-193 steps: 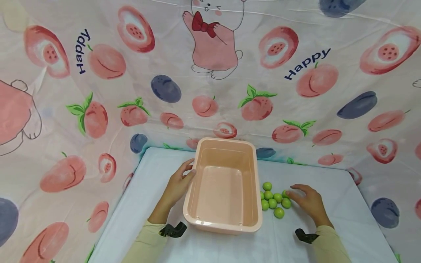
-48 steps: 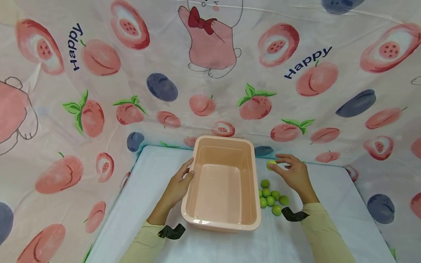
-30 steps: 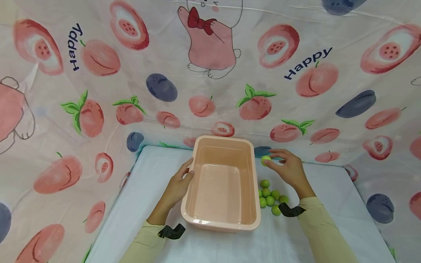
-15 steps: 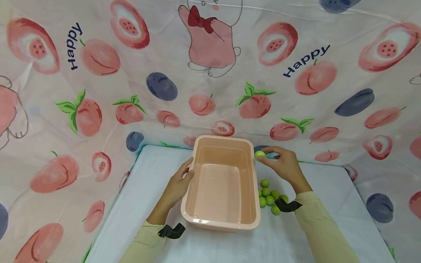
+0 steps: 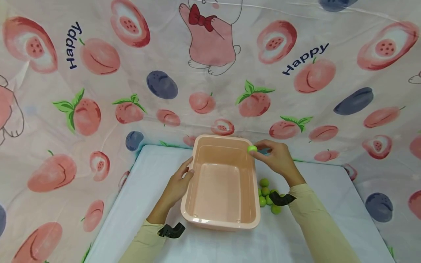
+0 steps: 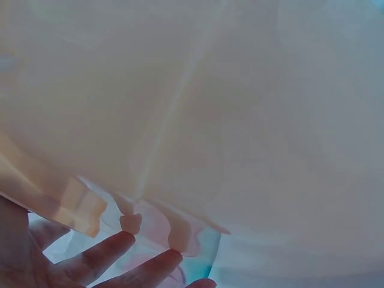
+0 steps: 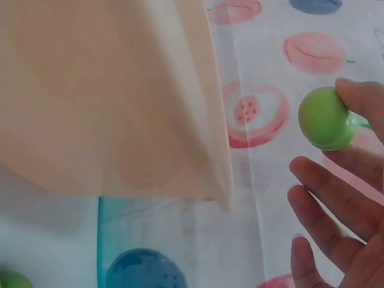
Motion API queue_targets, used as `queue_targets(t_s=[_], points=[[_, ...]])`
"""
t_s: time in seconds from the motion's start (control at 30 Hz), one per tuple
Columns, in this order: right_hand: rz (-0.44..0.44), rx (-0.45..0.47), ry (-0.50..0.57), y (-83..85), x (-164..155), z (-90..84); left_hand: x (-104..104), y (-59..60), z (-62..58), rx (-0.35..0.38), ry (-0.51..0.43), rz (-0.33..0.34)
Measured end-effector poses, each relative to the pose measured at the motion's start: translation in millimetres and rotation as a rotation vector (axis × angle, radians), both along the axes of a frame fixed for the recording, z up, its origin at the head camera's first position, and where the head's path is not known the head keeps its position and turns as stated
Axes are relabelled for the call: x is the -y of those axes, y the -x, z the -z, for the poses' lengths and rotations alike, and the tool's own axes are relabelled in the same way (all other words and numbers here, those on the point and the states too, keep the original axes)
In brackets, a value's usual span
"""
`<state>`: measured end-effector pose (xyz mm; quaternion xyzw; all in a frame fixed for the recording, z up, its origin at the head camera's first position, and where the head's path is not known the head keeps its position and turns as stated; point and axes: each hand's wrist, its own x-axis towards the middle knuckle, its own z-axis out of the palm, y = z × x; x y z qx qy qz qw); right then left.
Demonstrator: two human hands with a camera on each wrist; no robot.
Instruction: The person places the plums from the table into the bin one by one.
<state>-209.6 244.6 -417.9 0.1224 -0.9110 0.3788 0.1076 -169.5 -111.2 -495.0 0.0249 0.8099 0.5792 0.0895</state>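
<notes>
At the far left, the printed cloth point(image 5: 204, 86) ran past the head view's edge, cutting off a rabbit point(image 5: 4, 106). Your left sleeve point(image 5: 143, 244) was cropped below. Your left hand point(image 5: 175, 186) rested against the left side of the basin point(image 5: 217, 197), its fingers stretched and spread rather than curled round it; in the left wrist view a pale, blurred surface filled most of the frame, and your thumb was hard to make out there. The basin stood on the white table point(image 5: 342, 208), its outer right wall hidden from the head camera. At its far right corner your right hand point(image 5: 277, 157) pinched a green ball point(image 5: 251, 148) between thumb and fingertip, partly covering it, with the other fingers loose. From above, the ball overlapped the rim; the right wrist view showed a gap, and its height could not be told. Beside the basin lay more balls point(image 5: 264, 182), some partly hidden by the rim and the black piece point(image 5: 282, 199) at your right wrist.
</notes>
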Motion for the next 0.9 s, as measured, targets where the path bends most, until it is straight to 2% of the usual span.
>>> queue_targets(t_s=[0.27, 0.5, 0.9], points=[[-0.069, -0.018, -0.012, 6.6, 13.7, -12.4, -0.8, -2.4, -0.9, 0.008, 0.001, -0.012], [-0.094, -0.024, -0.057, 9.5, 23.5, -20.5, -1.7, -4.3, -1.6, 0.01, -0.008, -0.009], [-0.148, -0.062, -0.015, 18.6, 48.7, -38.4, -2.0, -3.4, -1.3, 0.008, -0.029, -0.006]])
